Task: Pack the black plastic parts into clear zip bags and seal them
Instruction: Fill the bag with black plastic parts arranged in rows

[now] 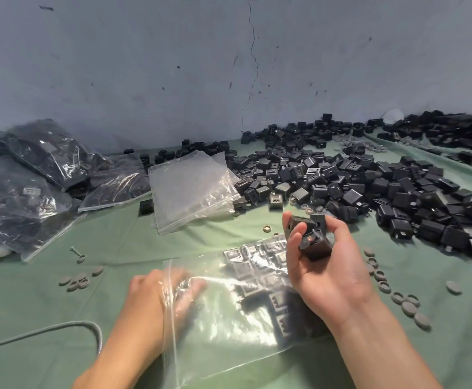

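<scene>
Clutching black plastic parts (313,237), right hand (330,273) grip tight; left hand (153,299) flat inside clear zip bag (229,338).

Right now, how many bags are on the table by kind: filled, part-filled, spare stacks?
Filled bags: 3 plainly apart, perhaps more beneath
Part-filled bag, unsealed: 1
Stack of empty bags: 1
Total: 5
</scene>
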The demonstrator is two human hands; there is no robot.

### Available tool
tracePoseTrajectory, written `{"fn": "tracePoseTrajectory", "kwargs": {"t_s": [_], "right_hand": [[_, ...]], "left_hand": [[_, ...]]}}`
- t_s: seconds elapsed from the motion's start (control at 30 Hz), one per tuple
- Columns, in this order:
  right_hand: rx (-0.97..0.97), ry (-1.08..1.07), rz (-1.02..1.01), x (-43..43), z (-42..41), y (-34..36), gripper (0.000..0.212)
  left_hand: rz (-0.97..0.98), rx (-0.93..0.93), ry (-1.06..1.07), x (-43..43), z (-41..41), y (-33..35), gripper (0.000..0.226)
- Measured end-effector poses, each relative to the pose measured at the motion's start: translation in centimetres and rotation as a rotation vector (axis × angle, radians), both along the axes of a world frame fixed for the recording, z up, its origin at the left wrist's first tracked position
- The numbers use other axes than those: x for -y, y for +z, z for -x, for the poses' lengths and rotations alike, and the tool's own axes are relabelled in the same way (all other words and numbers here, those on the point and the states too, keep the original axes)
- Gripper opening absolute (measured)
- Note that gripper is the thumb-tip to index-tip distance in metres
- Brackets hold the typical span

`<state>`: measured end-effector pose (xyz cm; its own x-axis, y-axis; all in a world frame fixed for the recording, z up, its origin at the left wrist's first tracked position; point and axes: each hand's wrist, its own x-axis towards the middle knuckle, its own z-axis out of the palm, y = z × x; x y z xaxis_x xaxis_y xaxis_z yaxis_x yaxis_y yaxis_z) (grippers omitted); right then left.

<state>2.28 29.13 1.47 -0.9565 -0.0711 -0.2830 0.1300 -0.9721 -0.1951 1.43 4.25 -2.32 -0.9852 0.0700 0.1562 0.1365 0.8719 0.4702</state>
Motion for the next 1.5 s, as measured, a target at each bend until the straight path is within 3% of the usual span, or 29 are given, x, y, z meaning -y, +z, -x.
{"fn": "tracePoseTrajectory", "kwargs": {"t_s": [0.07, 0.13, 0.2, 0.33, 0.4, 0.53, 0.63, 0.77, 0.83, 0.93, 1.03, 1.23, 1.5], "right_hand": [[-0.009, 0.052, -0.153, 0.5, -0.2, -0.1, 0.039], [-0.025, 0.083, -0.35, 1.3, -0.4, 0.0, 0.041], [-0.064, 0.069, -0.502, 2.3, -0.7, 0.1, 0.041], [-0.123, 0.132, -0.675, 4.9, -1.7, 0.0, 0.045], [-0.153, 0.158, -0.748, 5.9, -2.2, -0.4, 0.046], [-0.242, 0.198, -0.911, 6.3, -3.2, -0.6, 0.04], [-0.275, 0.222, -0.974, 6.7, -3.9, -0.7, 0.037], [-0.311, 0.249, -1.05, 7.3, -4.8, -1.3, 0.023], [-0.335, 0.216, -1.05, 7.3, -4.9, -1.2, 0.023], [-0.291, 0.087, -1.04, 6.1, -4.4, -0.9, 0.031], [-0.186, -0.007, -1.026, 4.4, -4.0, -0.9, 0.024], [-0.082, -0.042, -1.04, 3.1, -3.7, -1.4, 0.021], [-0.043, -0.082, -1.041, 2.8, -3.3, -1.5, 0.02]], "left_hand": [[0.042, -0.152, 0.214, 1.3, -0.7, 0.7, 0.026], [-0.215, -0.324, 0.33, 1.1, -1.6, 1.7, 0.024], [-0.48, -0.349, 0.245, -0.4, -2.7, 2.8, 0.017], [-0.832, -0.001, -0.058, -5.3, -4.4, 3.2, 0.019], [-0.989, 0.141, -0.087, -6.5, -4.7, 3.0, 0.011], [-1.335, 0.299, -0.042, -6.2, -5.1, 3.1, 0.018], [-1.487, 0.416, -0.093, -5.3, -5.7, 3.0, 0.027], [-1.407, 0.469, -0.184, -4.5, -6.5, 2.6, 0.016], [-1.356, 0.381, -0.078, -3.6, -6.4, 2.7, 0.032], [-1.015, 0.115, 0.135, -0.6, -5.9, 2.3, 0.051], [-0.741, 0.011, 0.234, 1.6, -5.6, 0.7, 0.029], [-0.561, 0.116, -0.077, 2.0, -5.4, -1.6, 0.035], [0.002, 0.085, -0.261, 2.4, -5.5, -1.1, 0.035]]}}
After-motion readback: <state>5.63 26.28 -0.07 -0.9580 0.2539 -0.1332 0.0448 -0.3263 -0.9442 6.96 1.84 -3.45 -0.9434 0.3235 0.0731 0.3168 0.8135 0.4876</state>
